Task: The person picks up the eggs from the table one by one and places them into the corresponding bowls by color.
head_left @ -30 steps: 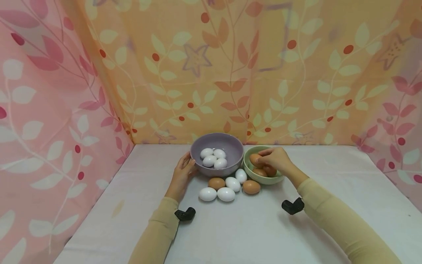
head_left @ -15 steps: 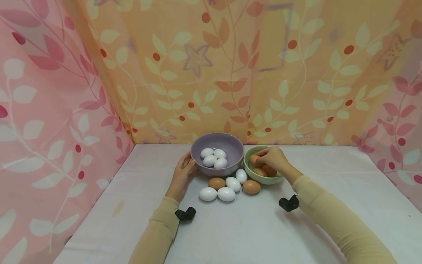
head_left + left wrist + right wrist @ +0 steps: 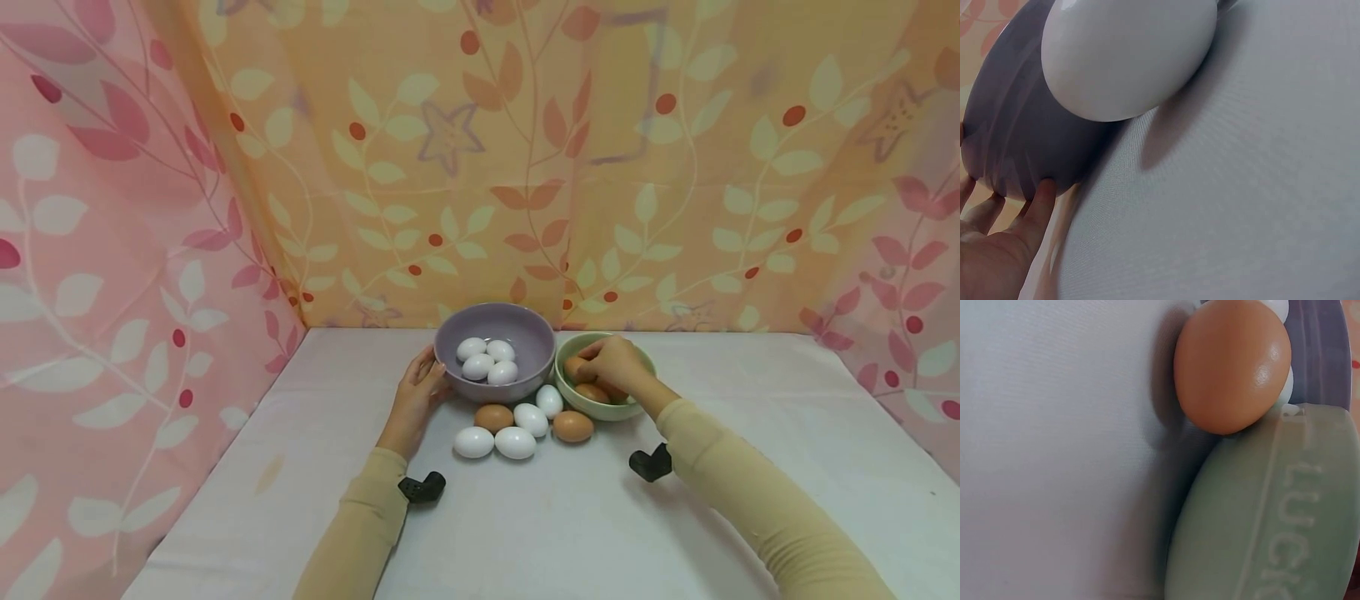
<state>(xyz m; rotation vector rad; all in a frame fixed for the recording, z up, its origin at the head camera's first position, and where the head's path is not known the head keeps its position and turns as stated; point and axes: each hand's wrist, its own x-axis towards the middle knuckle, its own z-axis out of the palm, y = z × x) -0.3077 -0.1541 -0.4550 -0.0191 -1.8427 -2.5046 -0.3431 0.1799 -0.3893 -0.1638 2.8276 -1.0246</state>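
My left hand [image 3: 414, 393] touches the outer left side of a purple bowl [image 3: 534, 343], its thumb and fingers spread along the wall. Inside lie several white eggs [image 3: 477, 367]. Just right of it stands a smaller pale green bowl [image 3: 611, 412], and my right hand [image 3: 617, 363] reaches into it. Thumb and fingers there pinch a brown egg [image 3: 573, 369], partly hidden. Below it another brown egg [image 3: 592, 393] lies in the green bowl; my hand covers part of the contents. The right wrist view shows raised lettering on the green bowl [image 3: 1260, 519], but not the right hand.
On the white tablecloth [image 3: 480, 533], in front of the bowls, sit several white eggs [image 3: 515, 443] and two brown eggs, one on the left [image 3: 493, 417] and one on the right [image 3: 573, 427]. A patterned curtain [image 3: 450, 208] hangs behind.
My right hand has moved slightly left and lower in the green bowl, taking the pinched brown egg down with it. The left hand and the purple bowl have stayed put.
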